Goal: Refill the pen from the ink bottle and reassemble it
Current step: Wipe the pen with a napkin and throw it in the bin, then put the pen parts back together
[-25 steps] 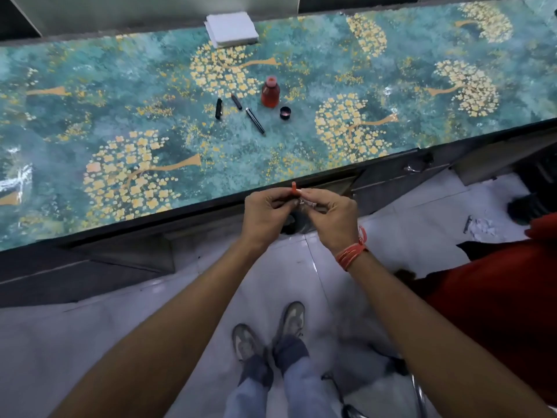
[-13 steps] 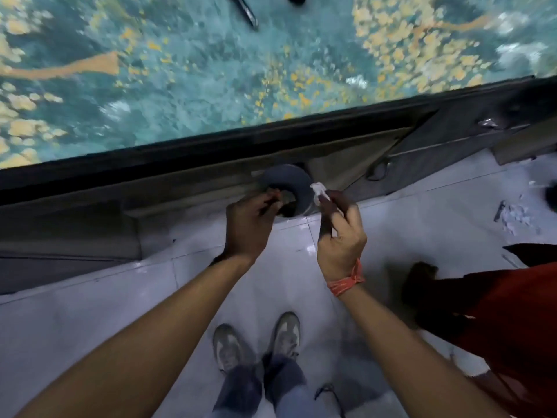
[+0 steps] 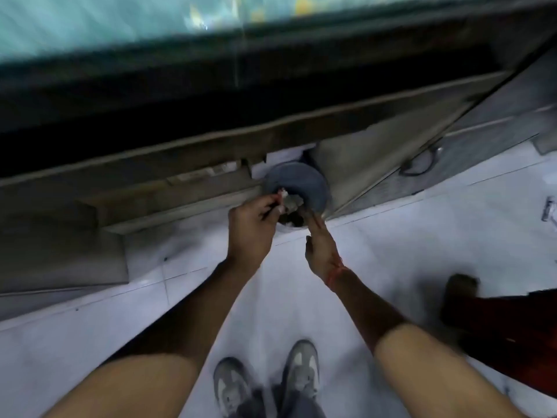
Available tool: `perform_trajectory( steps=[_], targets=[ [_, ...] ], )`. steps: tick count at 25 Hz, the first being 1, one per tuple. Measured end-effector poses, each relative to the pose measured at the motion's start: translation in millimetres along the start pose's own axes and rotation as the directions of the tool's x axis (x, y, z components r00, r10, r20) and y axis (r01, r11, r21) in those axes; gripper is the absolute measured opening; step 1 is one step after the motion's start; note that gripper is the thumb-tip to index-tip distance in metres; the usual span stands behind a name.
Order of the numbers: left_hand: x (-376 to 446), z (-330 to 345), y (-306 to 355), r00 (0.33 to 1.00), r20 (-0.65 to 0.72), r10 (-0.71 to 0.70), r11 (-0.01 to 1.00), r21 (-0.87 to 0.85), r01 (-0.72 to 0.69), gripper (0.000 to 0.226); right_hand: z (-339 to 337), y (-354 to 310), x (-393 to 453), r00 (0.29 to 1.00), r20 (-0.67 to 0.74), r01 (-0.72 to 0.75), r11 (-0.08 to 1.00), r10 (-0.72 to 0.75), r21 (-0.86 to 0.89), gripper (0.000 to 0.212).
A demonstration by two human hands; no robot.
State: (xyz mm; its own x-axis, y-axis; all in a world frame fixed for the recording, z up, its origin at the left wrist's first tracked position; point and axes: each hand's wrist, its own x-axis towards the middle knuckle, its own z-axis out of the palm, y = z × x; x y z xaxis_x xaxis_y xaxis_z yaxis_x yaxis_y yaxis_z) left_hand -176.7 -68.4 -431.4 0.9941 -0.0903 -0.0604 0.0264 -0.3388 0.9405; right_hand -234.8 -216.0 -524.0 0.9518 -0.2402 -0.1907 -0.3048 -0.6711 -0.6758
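Observation:
The view is blurred and looks down below the table edge. My left hand has its fingers curled and pinches a small pen part with a reddish-white tip, just over a round grey bin on the floor. A crumpled grey-white tissue sits at the bin's mouth, between my two hands. My right hand has straight fingers pointing into the bin and holds nothing. The ink bottle and the other pen parts are out of view.
The patterned teal tabletop runs along the top, with a dark edge and wooden rails under it. White floor tiles lie below. My shoes stand at the bottom. A person in red is at the right.
The view dropped from the tabletop to the bin under it. Both hands moved down to the bin. My right hand let go of the tissue it held.

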Motion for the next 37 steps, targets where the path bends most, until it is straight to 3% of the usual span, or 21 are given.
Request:
perform_trajectory(
  steps=[3,5,7,11,14,17,20,23,28,37],
  targets=[
    [-19,-22,70,1.000,0.024,0.004,1.000,0.007,-0.004,0.022,-71,-74,-30,0.992,-0.109,0.084,0.975,-0.062,0.204,0.036],
    [-31,-42,122,1.000,0.012,-0.002,1.000,0.029,0.002,0.019,-122,-132,-51,0.989,-0.138,0.096,0.945,-0.055,0.314,0.026],
    [-48,-64,171,0.999,-0.029,-0.045,0.998,0.040,0.046,0.017,-170,-188,-71,0.989,-0.146,0.092,0.913,-0.036,0.398,0.022],
    [-75,-99,254,0.997,-0.002,0.082,0.996,0.041,-0.081,0.022,-238,-270,-102,0.963,-0.216,0.243,0.862,-0.159,0.446,0.017],
    [-78,-135,320,0.994,-0.032,0.105,0.994,-0.032,-0.106,0.025,-280,-328,-114,0.962,-0.230,0.247,0.828,-0.147,0.503,0.019],
    [-73,-164,365,0.989,-0.022,0.148,0.989,0.009,-0.147,0.024,-307,-373,-115,0.951,-0.263,0.273,0.836,-0.160,0.476,0.018],
    [-58,-185,389,0.990,0.061,0.126,0.990,0.059,-0.129,0.023,-323,-408,-107,0.951,-0.287,0.244,0.842,-0.112,0.480,0.014],
    [-27,-193,396,0.990,0.137,-0.033,0.991,0.136,0.014,0.032,-332,-426,-80,0.960,-0.279,0.174,0.846,-0.032,0.503,0.008],
    [55,-186,388,0.973,-0.033,-0.229,0.930,0.287,0.228,0.020,-332,-443,-14,0.960,-0.275,0.186,0.860,-0.056,0.475,0.009],
    [123,-150,366,0.890,-0.176,-0.421,0.762,0.463,0.452,0.049,-340,-440,85,0.981,-0.172,0.151,0.912,-0.091,0.380,0.012]
  ],
)
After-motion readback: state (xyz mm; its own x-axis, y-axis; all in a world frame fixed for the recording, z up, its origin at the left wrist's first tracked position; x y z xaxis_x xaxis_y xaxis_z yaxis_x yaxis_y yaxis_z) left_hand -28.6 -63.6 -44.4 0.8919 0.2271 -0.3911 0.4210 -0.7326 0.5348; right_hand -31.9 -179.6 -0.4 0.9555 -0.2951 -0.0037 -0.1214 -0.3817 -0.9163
